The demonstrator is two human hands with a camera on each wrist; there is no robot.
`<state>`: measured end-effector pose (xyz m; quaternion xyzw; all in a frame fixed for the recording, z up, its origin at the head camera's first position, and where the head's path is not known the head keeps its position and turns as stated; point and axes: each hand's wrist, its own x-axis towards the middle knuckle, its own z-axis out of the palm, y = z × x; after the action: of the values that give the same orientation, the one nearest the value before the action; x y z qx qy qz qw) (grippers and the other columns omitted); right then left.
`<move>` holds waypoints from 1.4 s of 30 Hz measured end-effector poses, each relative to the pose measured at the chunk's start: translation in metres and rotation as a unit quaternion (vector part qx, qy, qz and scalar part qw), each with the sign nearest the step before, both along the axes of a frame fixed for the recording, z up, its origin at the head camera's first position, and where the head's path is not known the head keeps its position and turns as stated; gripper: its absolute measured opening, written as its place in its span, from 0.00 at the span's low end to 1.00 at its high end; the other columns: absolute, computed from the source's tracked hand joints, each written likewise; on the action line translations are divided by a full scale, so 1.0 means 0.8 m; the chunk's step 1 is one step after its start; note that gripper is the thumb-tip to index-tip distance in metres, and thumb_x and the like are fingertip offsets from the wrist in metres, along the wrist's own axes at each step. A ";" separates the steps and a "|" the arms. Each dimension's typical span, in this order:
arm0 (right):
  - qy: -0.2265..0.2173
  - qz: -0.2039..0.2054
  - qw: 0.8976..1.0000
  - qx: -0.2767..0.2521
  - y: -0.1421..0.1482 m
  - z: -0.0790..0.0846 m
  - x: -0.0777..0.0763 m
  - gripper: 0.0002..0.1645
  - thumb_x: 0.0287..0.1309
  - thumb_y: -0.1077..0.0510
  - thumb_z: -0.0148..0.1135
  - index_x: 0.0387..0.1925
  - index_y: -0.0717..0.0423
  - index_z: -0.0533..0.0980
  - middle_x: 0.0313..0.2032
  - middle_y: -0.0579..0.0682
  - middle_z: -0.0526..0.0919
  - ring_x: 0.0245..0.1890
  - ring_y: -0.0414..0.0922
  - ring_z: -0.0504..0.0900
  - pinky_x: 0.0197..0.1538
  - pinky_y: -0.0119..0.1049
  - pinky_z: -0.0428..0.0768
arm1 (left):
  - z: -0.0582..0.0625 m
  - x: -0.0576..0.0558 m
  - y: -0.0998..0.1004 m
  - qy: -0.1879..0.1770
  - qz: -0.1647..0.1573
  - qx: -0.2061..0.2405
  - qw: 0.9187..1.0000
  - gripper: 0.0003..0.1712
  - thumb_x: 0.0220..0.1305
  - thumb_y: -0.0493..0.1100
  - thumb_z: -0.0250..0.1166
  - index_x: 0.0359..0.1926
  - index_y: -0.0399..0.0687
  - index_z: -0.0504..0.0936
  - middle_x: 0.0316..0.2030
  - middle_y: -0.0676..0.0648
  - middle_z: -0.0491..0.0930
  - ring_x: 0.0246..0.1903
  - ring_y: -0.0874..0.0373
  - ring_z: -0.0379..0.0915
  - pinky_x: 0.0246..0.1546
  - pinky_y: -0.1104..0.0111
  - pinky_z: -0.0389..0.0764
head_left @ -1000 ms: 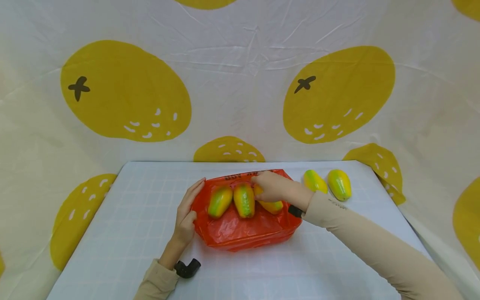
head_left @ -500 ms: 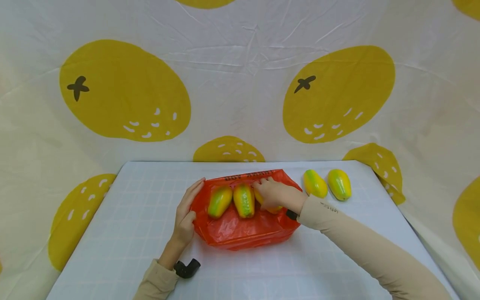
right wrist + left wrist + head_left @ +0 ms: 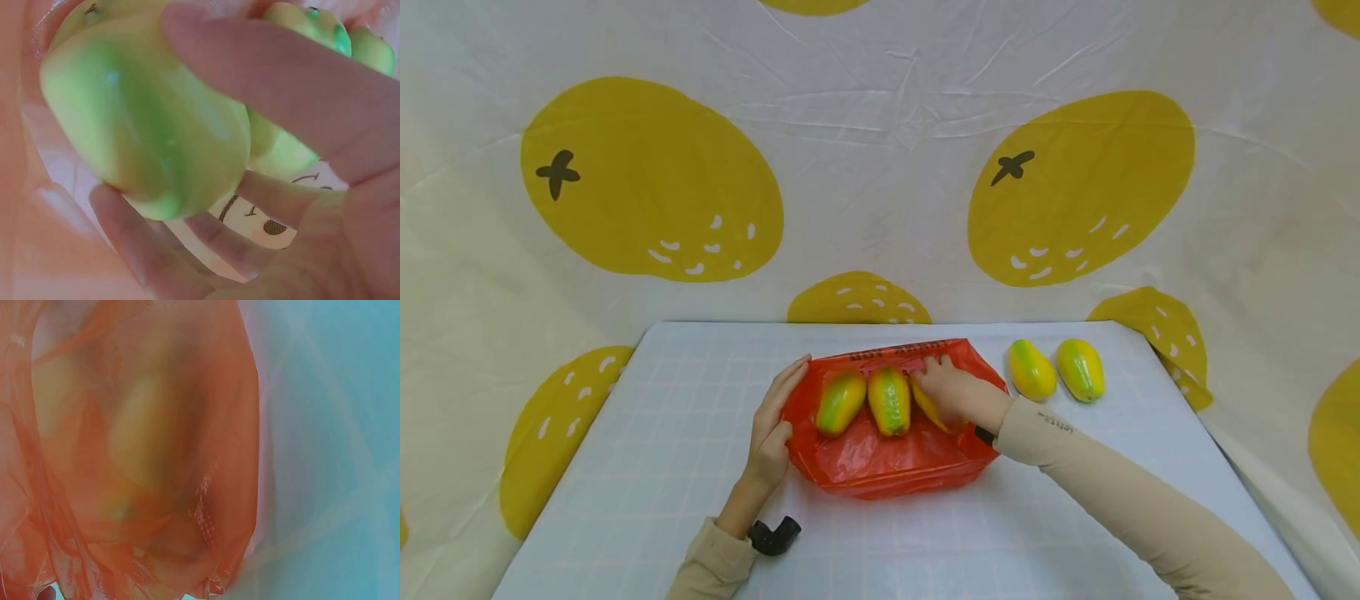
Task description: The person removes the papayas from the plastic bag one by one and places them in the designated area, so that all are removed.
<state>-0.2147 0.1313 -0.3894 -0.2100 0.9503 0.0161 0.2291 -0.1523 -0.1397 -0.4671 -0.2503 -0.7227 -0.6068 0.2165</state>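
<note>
My left hand [image 3: 771, 433] grips the left edge of a red plastic bag [image 3: 887, 483] lying open on the table. Inside, two yellow-green papayas [image 3: 841, 404] [image 3: 889, 402] rest side by side. My right hand [image 3: 955, 392] reaches into the bag's right part and holds a third papaya [image 3: 931, 408], mostly covered by the hand in the head view. In the right wrist view the thumb lies over this papaya [image 3: 150, 125] and the fingers curl beneath it. Through the bag's translucent wall [image 3: 225, 425], yellow shapes show in the left wrist view.
Two more papayas [image 3: 1032, 369] [image 3: 1080, 369] lie on the table right of the bag. A white checked cloth [image 3: 647, 433] covers the table. Behind it hangs a white sheet [image 3: 880, 192] printed with large yellow fruit. Black bands [image 3: 775, 536] sit on both wrists.
My right hand has shifted a little right and down over the third papaya, whose lower end has swung left and is now more covered. The left hand and bag have stayed put.
</note>
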 end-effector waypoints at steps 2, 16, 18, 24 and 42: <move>-0.002 -0.001 1.000 0.002 0.001 -0.002 0.001 0.46 0.52 0.65 0.71 0.72 0.56 0.62 0.66 0.62 0.63 0.65 0.62 0.61 0.57 0.55 0.78 | 0.000 0.000 0.000 0.002 -0.002 0.001 1.000 0.49 0.40 0.25 0.38 0.70 0.36 0.66 0.70 0.42 0.64 0.71 0.46 0.56 0.73 0.65 0.53; 0.025 0.042 0.999 0.016 0.006 -0.009 0.002 0.44 0.48 0.64 0.73 0.66 0.54 0.63 0.58 0.59 0.68 0.57 0.57 0.67 0.59 0.51 0.77 | 0.001 0.000 0.001 0.006 0.000 0.000 1.000 0.49 0.39 0.24 0.38 0.70 0.36 0.67 0.70 0.43 0.65 0.71 0.46 0.56 0.73 0.65 0.52; 0.020 0.035 0.999 0.015 0.007 -0.009 0.001 0.46 0.48 0.64 0.73 0.68 0.54 0.62 0.60 0.59 0.68 0.59 0.57 0.67 0.59 0.51 0.77 | 0.002 0.000 0.001 0.004 0.001 -0.001 1.000 0.49 0.39 0.24 0.38 0.71 0.37 0.67 0.70 0.43 0.64 0.71 0.46 0.56 0.73 0.65 0.52; -0.007 -0.002 1.000 -0.008 0.008 -0.003 0.003 0.52 0.48 0.66 0.74 0.73 0.53 0.60 0.69 0.60 0.63 0.68 0.61 0.61 0.62 0.56 0.74 | 0.004 0.001 0.001 0.000 0.002 -0.003 1.000 0.49 0.40 0.25 0.38 0.71 0.37 0.66 0.71 0.44 0.64 0.71 0.47 0.56 0.73 0.65 0.52; 0.035 0.059 0.995 -0.068 0.016 0.043 0.012 0.56 0.38 0.63 0.79 0.71 0.57 0.61 0.60 0.59 0.66 0.57 0.61 0.67 0.50 0.47 0.82 | 0.003 0.000 0.001 0.007 0.001 0.005 1.000 0.49 0.39 0.24 0.38 0.70 0.34 0.67 0.70 0.42 0.65 0.71 0.46 0.56 0.73 0.65 0.53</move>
<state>-0.2050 0.1439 -0.3554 -0.2797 0.9428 -0.0276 0.1791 -0.1523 -0.1392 -0.4646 -0.2528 -0.7187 -0.6082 0.2229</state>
